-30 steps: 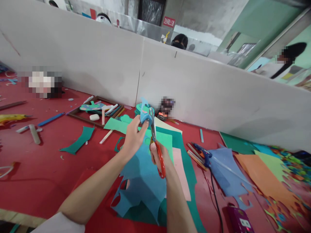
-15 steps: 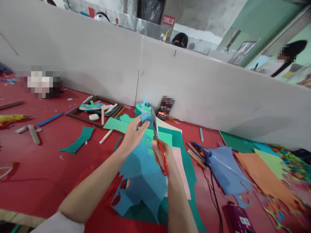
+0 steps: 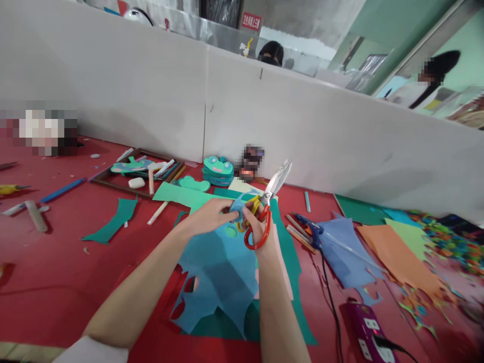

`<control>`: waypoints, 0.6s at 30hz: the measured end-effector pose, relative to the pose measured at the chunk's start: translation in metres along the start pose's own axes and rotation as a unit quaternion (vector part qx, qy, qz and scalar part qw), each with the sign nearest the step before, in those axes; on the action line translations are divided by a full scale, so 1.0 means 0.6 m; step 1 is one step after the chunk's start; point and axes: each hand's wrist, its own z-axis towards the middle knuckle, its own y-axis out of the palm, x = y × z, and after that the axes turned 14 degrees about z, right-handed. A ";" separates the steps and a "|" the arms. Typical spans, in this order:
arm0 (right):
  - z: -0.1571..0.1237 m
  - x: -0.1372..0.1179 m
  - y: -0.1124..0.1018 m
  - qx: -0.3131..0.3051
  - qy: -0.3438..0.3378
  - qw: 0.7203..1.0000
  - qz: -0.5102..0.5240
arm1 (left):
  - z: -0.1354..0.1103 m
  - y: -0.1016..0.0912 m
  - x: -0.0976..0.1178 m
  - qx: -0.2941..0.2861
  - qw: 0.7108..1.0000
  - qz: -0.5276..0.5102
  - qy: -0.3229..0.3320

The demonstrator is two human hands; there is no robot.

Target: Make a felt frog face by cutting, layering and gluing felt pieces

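Observation:
My left hand (image 3: 212, 216) pinches a small blue foam piece (image 3: 237, 205) above the sheets. My right hand (image 3: 260, 233) is closed around a pair of scissors (image 3: 279, 179) with red and yellow handles. Their blades look shut and point up and away to the right. The right fingertips meet the blue piece from its right side. Underneath lies a larger blue sheet (image 3: 223, 272) with cut-out edges, on top of a dark green sheet (image 3: 297, 282). Beyond my hands stands a stack of green frog-face cutouts (image 3: 218, 170).
A brown frame (image 3: 108, 176) with sticks and cutouts lies at left. To the right are a blue glue gun (image 3: 312, 229), a purple power strip (image 3: 366, 330), an orange sheet (image 3: 397, 252) and colourful scraps (image 3: 449, 239). A white partition (image 3: 151, 96) runs behind, people beyond it.
The scissors have turned away from the blue piece, blades now aimed up and right. Both hands have come together, lower down, at the blue piece. The view has shifted slightly.

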 end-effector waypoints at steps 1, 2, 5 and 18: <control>0.000 0.001 -0.001 -0.005 -0.006 1.000 -0.003 | 0.000 0.001 -0.001 -0.001 1.000 0.000 0.000; 0.000 0.001 -0.001 -0.010 -0.013 1.000 -0.004 | 0.000 0.001 -0.002 -0.003 1.000 0.000 0.001; -0.004 -0.002 0.002 -0.015 -0.033 0.999 -0.001 | 0.001 0.003 -0.004 -0.010 1.000 0.001 0.005; -0.005 -0.006 0.010 0.070 -0.070 0.995 0.007 | 0.008 0.018 -0.007 0.094 0.992 0.083 0.024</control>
